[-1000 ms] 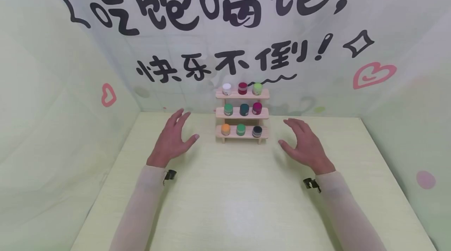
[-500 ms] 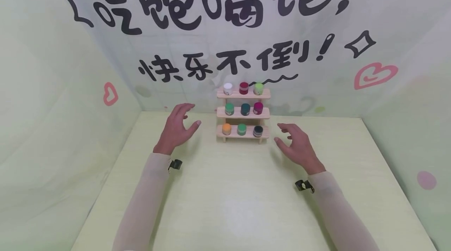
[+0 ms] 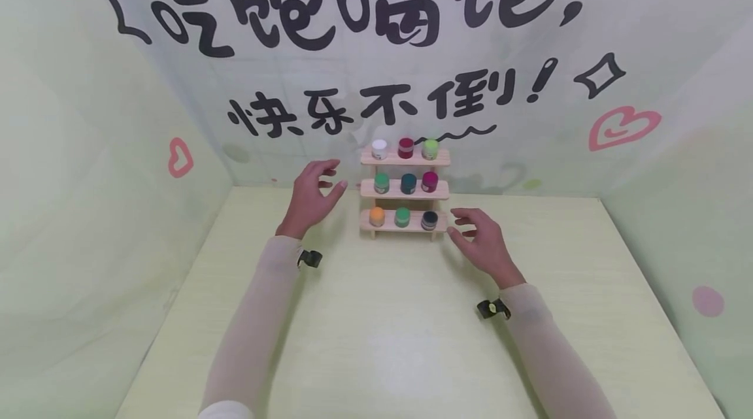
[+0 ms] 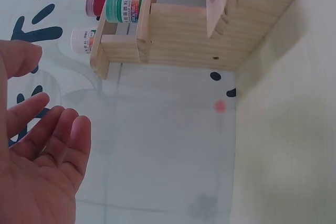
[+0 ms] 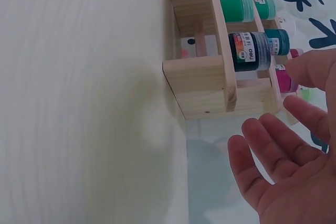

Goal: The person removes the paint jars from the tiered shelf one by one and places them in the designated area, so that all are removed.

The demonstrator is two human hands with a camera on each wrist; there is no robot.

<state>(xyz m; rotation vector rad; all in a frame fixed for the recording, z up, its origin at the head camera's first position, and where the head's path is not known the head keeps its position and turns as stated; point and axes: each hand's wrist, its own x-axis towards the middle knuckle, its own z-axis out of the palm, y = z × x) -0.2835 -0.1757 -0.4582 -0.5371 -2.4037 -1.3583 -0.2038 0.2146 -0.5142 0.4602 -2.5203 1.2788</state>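
A pale table [image 3: 388,314] carries a three-tier wooden shelf [image 3: 406,230] near its far edge. Upright, left to right: white jar [image 3: 379,150], red jar [image 3: 405,148], lime jar [image 3: 431,150] on top; mint jar [image 3: 382,184], teal jar [image 3: 408,184], magenta jar [image 3: 429,182] midway; orange jar [image 3: 377,217], green jar [image 3: 402,217], dark jar [image 3: 429,221] lowest.

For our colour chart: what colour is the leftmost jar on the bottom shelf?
Orange; the jar shows best in the head view.

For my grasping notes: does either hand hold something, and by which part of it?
Nothing is held. The bare left hand and bare right hand are empty, at either side of the three-tier pale wooden rack bearing nine small cylindrical coloured jars.
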